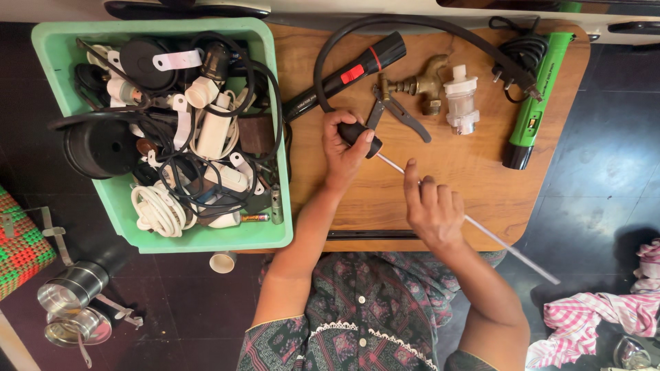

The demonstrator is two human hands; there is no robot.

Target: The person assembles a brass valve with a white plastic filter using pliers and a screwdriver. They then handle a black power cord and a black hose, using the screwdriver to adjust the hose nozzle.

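Gripping a screwdriver [440,199] over the wooden table's [481,172] middle, left hand [346,145] wrapped around its black handle | right hand [432,209] pinching the long thin shaft, seemingly steadying it | beside: one brass tap [423,84], one pair of pliers [395,110], two torches, black [347,74] and green [536,96] | green bin [48,48] of cables at left edge

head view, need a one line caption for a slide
Left hand holds a screwdriver's black handle while the right hand steadies its long shaft over a wooden table.
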